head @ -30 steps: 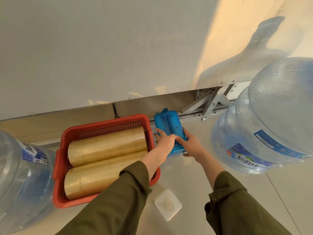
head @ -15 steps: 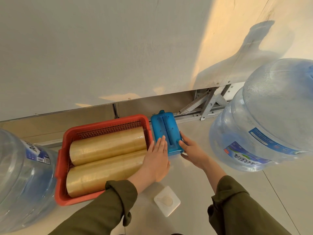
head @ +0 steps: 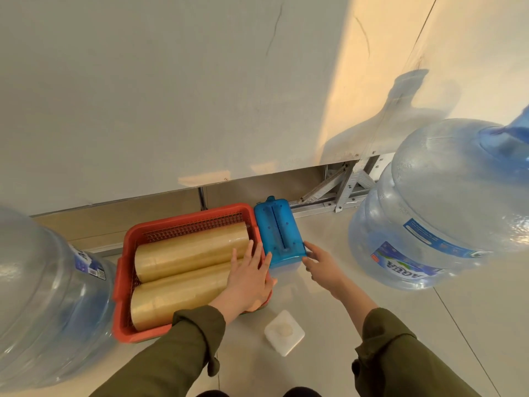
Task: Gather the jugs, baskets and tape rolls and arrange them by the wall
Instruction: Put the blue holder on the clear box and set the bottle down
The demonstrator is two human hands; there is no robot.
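Note:
A red basket [head: 121, 282] stands on the floor by the wall with two long stacks of clear tape rolls [head: 189, 250] lying in it. A blue plastic container [head: 279, 232] stands against its right side. My left hand [head: 247, 277] lies flat and open over the basket's right rim and the roll ends. My right hand [head: 322, 263] is open, fingertips at the blue container's near right corner. Large clear water jugs stand at the left [head: 43, 296] and at the right [head: 440, 207].
A small white square-topped container [head: 284, 332] stands on the tiled floor between my forearms. The wall panel [head: 171, 96] ends above a gap showing a metal bracket frame [head: 343, 187]. Bare floor [head: 472, 325] lies near right.
Both hands let go of the blue container and drew back. The left hand slid leftward onto the basket rim. The blue container now sits closer against the basket.

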